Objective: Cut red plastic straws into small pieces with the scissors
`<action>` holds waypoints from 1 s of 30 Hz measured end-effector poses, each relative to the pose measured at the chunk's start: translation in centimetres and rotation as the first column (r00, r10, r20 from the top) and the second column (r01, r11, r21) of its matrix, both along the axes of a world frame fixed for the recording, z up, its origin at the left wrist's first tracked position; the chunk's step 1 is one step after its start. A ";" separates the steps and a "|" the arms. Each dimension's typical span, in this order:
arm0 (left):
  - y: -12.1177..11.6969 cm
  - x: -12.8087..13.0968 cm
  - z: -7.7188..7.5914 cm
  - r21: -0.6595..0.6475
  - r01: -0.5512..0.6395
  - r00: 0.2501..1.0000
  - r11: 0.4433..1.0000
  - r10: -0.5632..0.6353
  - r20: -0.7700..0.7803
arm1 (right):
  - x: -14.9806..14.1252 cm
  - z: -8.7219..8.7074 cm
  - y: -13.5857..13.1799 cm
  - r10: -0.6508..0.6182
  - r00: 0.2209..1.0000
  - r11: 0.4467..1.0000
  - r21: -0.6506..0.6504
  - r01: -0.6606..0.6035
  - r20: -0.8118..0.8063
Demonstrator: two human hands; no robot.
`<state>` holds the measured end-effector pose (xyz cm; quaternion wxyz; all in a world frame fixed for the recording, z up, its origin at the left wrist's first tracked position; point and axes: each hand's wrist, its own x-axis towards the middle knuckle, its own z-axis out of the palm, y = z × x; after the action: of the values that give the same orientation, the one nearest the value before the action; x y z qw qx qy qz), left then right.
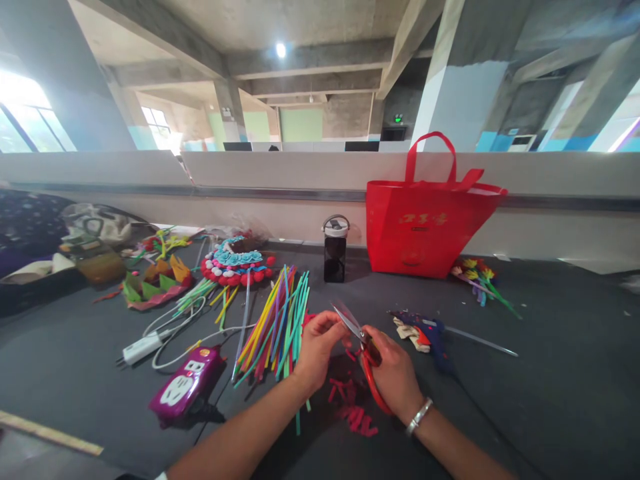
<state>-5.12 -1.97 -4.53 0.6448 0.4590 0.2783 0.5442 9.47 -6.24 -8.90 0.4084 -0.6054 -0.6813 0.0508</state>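
Observation:
My right hand (397, 373) is closed round a pair of scissors (369, 360) with red-orange handles. Their blades are parted and point up and left, close to the fingertips of my left hand (320, 347). That left hand is pinched on a thin red strip (309, 319), part of which shows beside the fingers; the rest is hidden. Below the hands, small red cut pieces (357, 419) lie scattered on the dark table (280, 447). A bundle of coloured pipe cleaners (273, 327) fans out just left of my left hand.
To the right lies a blue glue gun (433, 330) with a clear glue stick. Behind are a red bag (425, 227) and a phone (335, 259) against a cup. A purple power strip (187, 385), a white charger (143, 348) and felt crafts (157, 283) occupy the left.

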 end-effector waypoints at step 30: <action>0.1 0.2 -0.2 0.015 0.011 1.000 1.000 -0.011 0.001 | 0.4 1.2 0.0 -0.024 0.997 0.999 -0.020 0.025 0.072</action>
<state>-4.97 -1.84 -4.77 0.6445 0.4652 0.2712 0.5428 9.90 -6.29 -7.68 0.3778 -0.6193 -0.6876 0.0309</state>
